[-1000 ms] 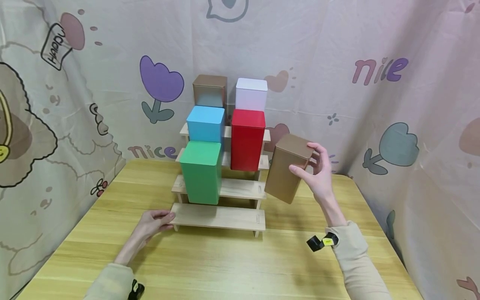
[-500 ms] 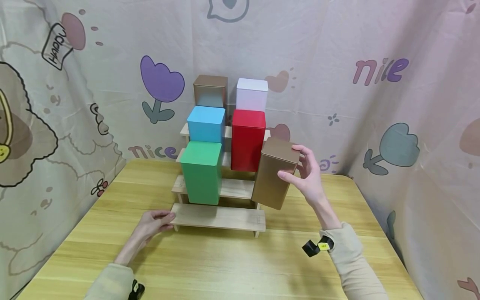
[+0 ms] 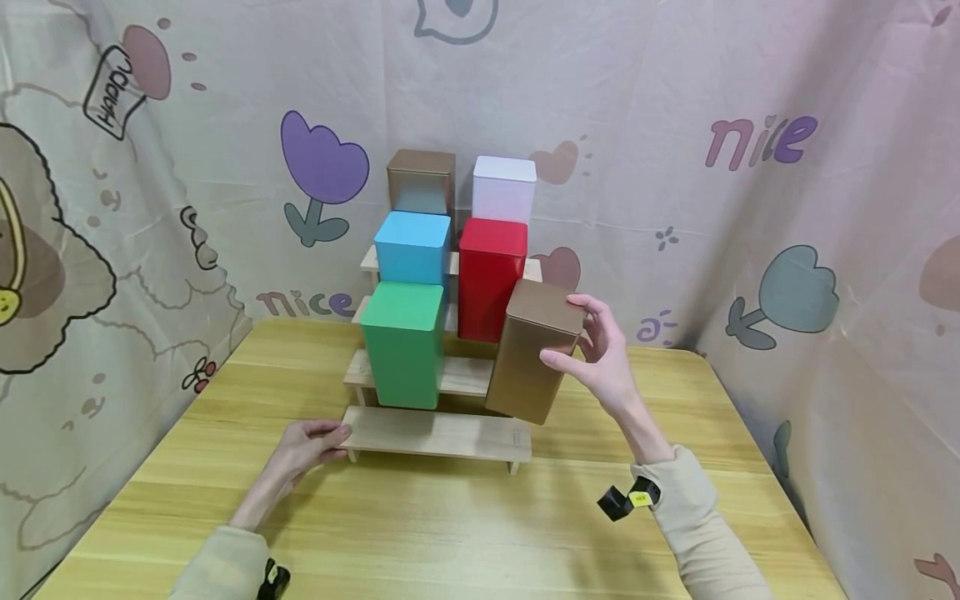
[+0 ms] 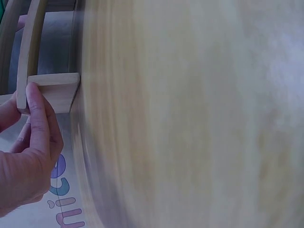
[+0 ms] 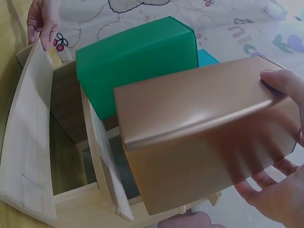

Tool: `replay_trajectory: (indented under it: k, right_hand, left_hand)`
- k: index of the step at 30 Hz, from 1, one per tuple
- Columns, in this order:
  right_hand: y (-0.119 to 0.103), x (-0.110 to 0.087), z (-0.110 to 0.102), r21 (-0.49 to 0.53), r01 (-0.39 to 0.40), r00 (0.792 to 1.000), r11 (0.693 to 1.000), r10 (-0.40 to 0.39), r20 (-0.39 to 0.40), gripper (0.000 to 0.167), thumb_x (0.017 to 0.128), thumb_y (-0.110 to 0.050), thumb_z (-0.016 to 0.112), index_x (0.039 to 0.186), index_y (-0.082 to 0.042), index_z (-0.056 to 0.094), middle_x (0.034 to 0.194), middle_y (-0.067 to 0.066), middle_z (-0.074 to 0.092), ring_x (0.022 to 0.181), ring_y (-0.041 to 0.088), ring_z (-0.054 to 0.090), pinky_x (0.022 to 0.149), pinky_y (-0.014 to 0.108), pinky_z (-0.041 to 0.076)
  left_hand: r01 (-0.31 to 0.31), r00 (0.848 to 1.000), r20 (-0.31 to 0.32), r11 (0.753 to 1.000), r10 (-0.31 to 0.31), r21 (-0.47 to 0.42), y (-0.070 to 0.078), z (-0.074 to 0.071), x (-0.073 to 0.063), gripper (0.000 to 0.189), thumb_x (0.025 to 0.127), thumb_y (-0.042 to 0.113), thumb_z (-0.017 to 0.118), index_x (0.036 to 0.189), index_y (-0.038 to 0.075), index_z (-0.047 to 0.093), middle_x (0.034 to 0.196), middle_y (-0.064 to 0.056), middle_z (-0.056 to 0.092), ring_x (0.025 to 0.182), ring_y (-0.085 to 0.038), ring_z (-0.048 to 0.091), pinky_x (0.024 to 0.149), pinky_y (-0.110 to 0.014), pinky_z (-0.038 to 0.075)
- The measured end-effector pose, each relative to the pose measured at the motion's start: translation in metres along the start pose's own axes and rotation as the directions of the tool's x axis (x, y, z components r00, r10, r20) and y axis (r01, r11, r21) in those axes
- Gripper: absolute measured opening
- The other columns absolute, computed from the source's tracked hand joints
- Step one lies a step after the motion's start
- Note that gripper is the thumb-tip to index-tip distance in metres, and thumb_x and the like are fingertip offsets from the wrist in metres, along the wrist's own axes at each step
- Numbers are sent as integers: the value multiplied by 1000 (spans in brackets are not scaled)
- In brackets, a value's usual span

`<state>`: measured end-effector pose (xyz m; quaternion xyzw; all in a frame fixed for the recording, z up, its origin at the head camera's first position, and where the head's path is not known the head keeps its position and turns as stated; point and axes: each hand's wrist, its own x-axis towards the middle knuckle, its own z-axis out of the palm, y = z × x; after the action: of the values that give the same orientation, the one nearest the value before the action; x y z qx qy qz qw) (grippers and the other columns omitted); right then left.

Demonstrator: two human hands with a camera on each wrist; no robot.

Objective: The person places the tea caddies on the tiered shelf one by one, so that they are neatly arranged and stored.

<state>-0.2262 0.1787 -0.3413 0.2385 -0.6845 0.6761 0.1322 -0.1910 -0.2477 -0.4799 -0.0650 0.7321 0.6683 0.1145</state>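
Note:
My right hand grips a brown metallic box near its top, thumb on the front face and fingers on the far side. The box tilts, in front of the red box and over the right end of the stepped wooden rack. In the right wrist view the brown box hangs close to the green box. With thumb and fingers, my left hand pinches the left end of the lowest shelf. The left wrist view shows the fingers on that shelf's end.
The green box stands on the second shelf, left side. Behind it are a blue box, another brown box and a white box. The rack stands on a wooden table before a printed cloth.
My right hand has carried the brown box left and slightly down, from beside the rack to its right end. The red box has shifted slightly left. My left hand stays put.

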Motion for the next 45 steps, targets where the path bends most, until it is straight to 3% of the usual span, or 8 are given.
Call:
replay_trajectory:
  k: [16,23,37,45]
  right_hand:
    - [3,2,26,-64,-20,992,998,27,123,81,73,5,84,142,-11,44,133,-2,53,119,19,52,99,25,52]
    - [9,7,36,-86,-13,988,996,26,151,82,73,2,85,142,-14,44,140,-1,49,124,21,49,109,33,50]
    - [22,13,42,-87,13,985,996,2,170,81,74,3,83,143,-12,42,146,5,44,129,24,48,112,40,49]
    - [27,12,44,-130,29,987,991,-8,160,83,75,1,83,144,-16,42,147,1,41,129,22,44,116,50,46]
  left_hand:
    - [10,1000,3,1000,-10,-13,1,0,1,50,100,6,60,136,-24,42,95,3,68,78,-4,70,78,-18,65]
    - [3,1000,6,1000,-3,-20,0,-1,1,51,99,6,62,135,-25,42,96,2,69,78,-6,70,77,-18,65]
    - [13,1000,-6,1000,-13,2,2,1,0,52,100,7,61,137,-23,41,97,2,68,80,-6,70,80,-18,65]
    - [6,1000,-5,1000,-6,-3,1,0,0,52,100,7,62,136,-24,41,97,1,68,80,-6,70,79,-18,65]
